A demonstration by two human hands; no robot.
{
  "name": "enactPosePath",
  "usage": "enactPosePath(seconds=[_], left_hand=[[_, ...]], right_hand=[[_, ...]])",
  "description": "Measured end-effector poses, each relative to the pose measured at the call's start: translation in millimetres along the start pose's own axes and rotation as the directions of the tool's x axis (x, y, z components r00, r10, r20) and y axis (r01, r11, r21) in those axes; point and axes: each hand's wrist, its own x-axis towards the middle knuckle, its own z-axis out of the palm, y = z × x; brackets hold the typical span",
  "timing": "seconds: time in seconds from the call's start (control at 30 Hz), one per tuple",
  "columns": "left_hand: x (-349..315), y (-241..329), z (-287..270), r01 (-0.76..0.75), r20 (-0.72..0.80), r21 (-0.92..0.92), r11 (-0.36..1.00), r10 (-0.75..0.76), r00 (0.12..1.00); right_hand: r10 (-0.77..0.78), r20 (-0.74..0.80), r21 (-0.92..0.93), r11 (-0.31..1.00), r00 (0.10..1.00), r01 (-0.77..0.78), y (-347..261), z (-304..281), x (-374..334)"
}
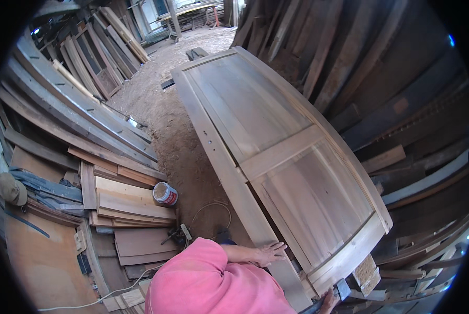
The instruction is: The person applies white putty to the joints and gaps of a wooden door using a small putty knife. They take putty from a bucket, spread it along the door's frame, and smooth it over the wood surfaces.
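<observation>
A large wooden panelled door (281, 153) lies slanting across the middle, its near end by me. Its left long side piece (245, 209) stands slightly off the panels, with a dark gap between them along the near half. My left hand (271, 254) rests on this side piece near its close end, fingers spread. At the lower edge, by the door's near corner, my right hand (328, 302) is partly cut off, its fingers curled. Beside it is a grey block-shaped head (343, 289), looking like a hammer's; its handle is mostly hidden.
Planks lean along the right (344, 63) and far left (90, 57). Stacked boards (135, 201) lie at the left, beside a white-and-red bucket (164, 193). A cord (205, 205) curls over the dirt floor near a power tool (182, 235). A wood block (367, 275) sits under the door's near corner.
</observation>
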Motion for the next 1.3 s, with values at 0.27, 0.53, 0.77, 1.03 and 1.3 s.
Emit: enactPosePath(seconds=[0.27,0.53,0.77,1.03,1.3], left_hand=[[-173,-119,-20,0.337,-0.163,-0.049,0.940,-0.341,0.926],[-412,-209,-30,0.898,0.230,-0.309,0.312,-0.892,0.389],[-469,-190,45,0.790,0.326,-0.608,-0.083,-0.933,0.153],[-431,-241,134,0.458,0.291,-0.889,0.011,-0.760,0.582],[-483,-380,-21,0.456,0.207,-0.870,-0.188,-0.978,-0.008]], right_hand=[[0.043,0.512,-0.163,0.986,0.858,0.047,-64,294,-63],[0.202,0.855,-0.343,0.911,0.478,0.228,-143,537,-131],[0.210,0.870,-0.363,0.885,0.445,0.292,-152,622,-128],[0.199,0.877,-0.373,0.855,0.437,0.360,-195,706,-138],[0.145,0.921,-0.313,0.829,0.361,0.464,-240,863,-110]])
